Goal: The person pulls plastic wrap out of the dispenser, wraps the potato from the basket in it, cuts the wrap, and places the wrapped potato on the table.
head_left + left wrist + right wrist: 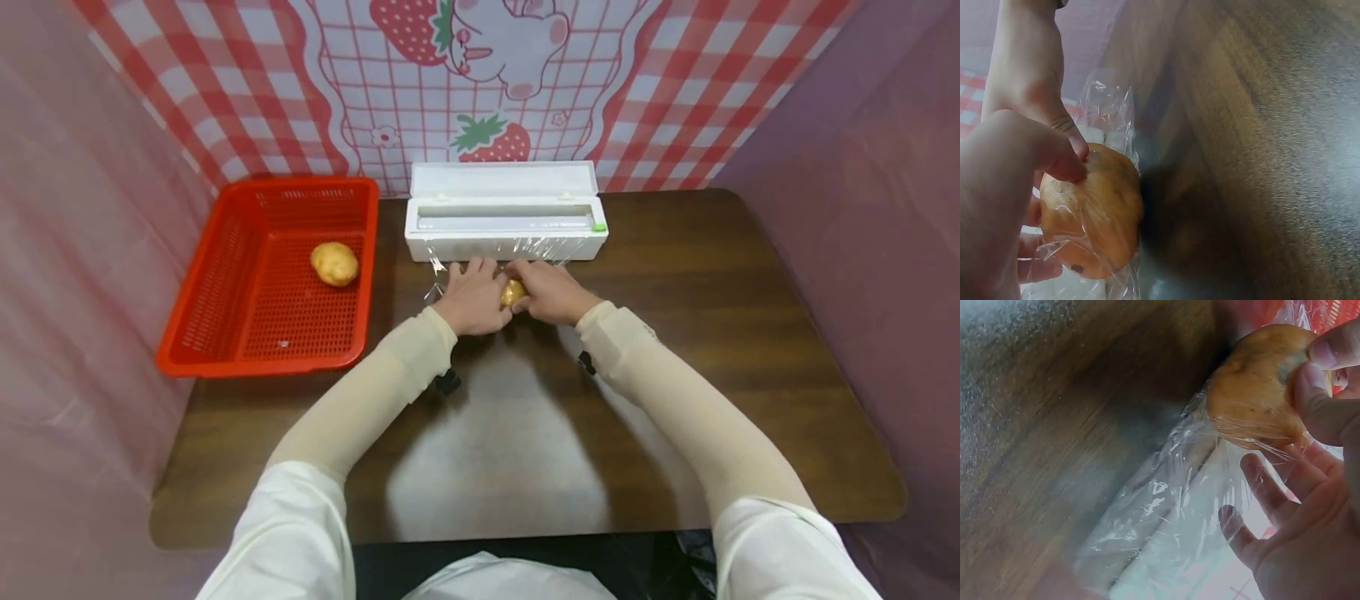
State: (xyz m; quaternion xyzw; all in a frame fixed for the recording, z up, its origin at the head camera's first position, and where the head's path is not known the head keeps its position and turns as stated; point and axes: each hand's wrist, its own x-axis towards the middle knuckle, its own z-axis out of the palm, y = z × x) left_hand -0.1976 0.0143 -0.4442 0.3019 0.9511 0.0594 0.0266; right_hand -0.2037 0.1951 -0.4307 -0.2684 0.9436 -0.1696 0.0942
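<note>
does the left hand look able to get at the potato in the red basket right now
Probably yes, once freed: the left hand is holding the film-wrapped potato, but the red basket is open-topped, on that hand's side, and nothing covers the loose potato inside.

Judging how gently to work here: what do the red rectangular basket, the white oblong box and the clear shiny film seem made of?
Red rectangular basket: likely moulded plastic, slightly glossy; regular perforations and a smooth rim suggest it.
White oblong box: probably rigid plastic, smooth; crisp edges, though coated card is possible.
Clear shiny film: apparently thin plastic, glossy; see-through, crinkled, with bright highlights.
</note>
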